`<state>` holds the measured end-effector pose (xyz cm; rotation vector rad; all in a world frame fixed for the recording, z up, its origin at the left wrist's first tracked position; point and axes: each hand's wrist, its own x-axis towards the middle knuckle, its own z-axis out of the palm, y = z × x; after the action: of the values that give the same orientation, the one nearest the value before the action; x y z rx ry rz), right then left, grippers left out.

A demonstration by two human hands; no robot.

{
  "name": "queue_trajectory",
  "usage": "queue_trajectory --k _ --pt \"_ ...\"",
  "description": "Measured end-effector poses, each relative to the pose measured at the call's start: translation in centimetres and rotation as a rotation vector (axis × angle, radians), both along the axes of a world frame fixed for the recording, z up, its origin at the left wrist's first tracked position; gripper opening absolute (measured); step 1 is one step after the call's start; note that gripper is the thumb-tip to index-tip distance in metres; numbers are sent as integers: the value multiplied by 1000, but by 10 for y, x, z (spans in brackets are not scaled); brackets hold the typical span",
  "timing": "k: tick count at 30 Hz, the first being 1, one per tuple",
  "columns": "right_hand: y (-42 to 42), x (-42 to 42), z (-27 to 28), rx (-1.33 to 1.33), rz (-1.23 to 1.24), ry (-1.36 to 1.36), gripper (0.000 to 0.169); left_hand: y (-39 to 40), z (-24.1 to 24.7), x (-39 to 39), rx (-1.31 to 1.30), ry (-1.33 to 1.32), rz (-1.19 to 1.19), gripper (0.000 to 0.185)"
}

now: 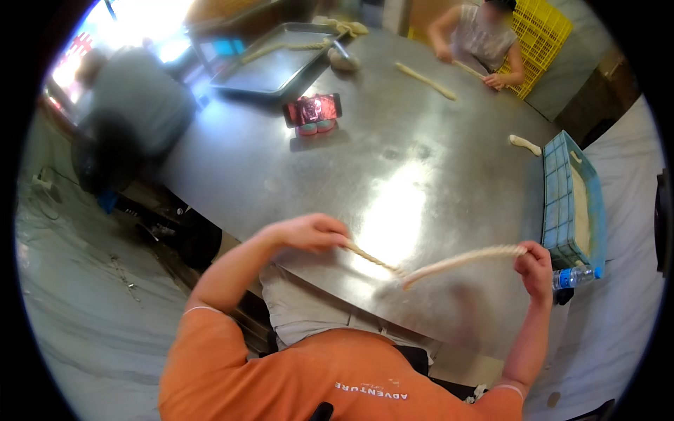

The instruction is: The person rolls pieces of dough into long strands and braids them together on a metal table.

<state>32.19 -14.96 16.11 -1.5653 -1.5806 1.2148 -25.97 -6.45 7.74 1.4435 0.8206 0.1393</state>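
A long twisted rope of pale dough [463,260] hangs between my two hands above the near part of a metal worktable [326,184]. My left hand [317,233] pinches one end of it. Farther right, my right hand [534,268] grips the other end, held up above the table. The strand dips and bends sharply near its middle, close to the metal surface; whether it touches there I cannot tell. Its spiral twist shows along both stretches.
A metal tray [263,79] holding a twisted dough strand [305,46] lies at the far left. A phone [313,109] is propped mid-table. Beyond lies a dough strip [425,81]; a co-worker [482,42] handles another. At right are a dough piece [525,144], blue crate [559,200] and water bottle [574,277].
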Motion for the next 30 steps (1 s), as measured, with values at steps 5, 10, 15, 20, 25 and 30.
queue_trajectory --k 5,10,15,20,25,30 --pt "-31 137 -128 164 -293 -795 28 64 -30 -86 894 643 343 24" --pt "-50 -49 -129 132 -164 -984 44 61 -70 -89 1594 535 429 27" --pt "-23 -40 -151 100 -155 -1176 58 42 -72 -115 1097 814 481 46" --pt "-10 47 -195 301 -328 -1120 53 5 -98 -118 1548 990 442 50" --pt "-19 1 -114 168 -155 -705 32 -20 -55 -91 1052 946 583 27" --pt "-18 -43 -105 -168 -571 -414 54 73 -88 -131 1649 589 616 11"
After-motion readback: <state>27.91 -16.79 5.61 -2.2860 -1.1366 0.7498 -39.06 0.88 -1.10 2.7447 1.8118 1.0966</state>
